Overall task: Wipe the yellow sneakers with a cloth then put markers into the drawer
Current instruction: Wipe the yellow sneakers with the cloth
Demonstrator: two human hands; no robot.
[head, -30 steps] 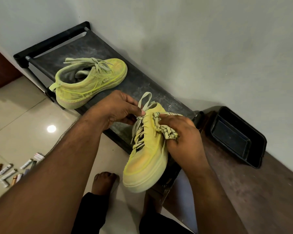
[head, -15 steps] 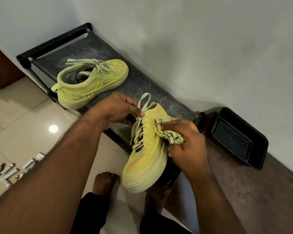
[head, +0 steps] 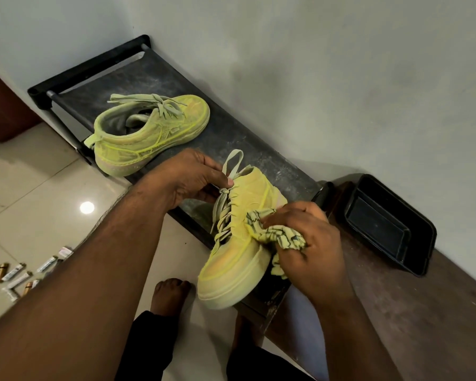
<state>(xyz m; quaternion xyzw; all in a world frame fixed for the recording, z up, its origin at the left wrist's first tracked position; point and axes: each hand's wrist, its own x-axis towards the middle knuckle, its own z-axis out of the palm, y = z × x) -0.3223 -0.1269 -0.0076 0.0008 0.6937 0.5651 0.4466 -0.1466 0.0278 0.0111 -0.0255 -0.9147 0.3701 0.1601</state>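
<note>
Two dusty yellow sneakers are on a black shoe rack [head: 231, 133]. The far sneaker [head: 149, 133] lies at the back left. The near sneaker [head: 237, 257] hangs toe-first over the rack's front edge. My left hand [head: 193, 177] grips this sneaker at its collar and laces. My right hand [head: 308, 243] holds a bunched yellow cloth [head: 275, 235] with dark lines and presses it on the sneaker's right side. Several markers [head: 19, 276] lie on the tiled floor at the far left, partly hidden by my left forearm.
A black open drawer tray [head: 390, 224] sits on a brown wooden surface [head: 423, 325] to the right of the rack, against the grey wall. My bare foot [head: 171, 292] stands on the floor below the rack. A brown door edge [head: 0, 114] is at the left.
My right hand has slid the cloth down and to the right along the near sneaker's side. My left hand keeps its grip, and the camera has shifted slightly.
</note>
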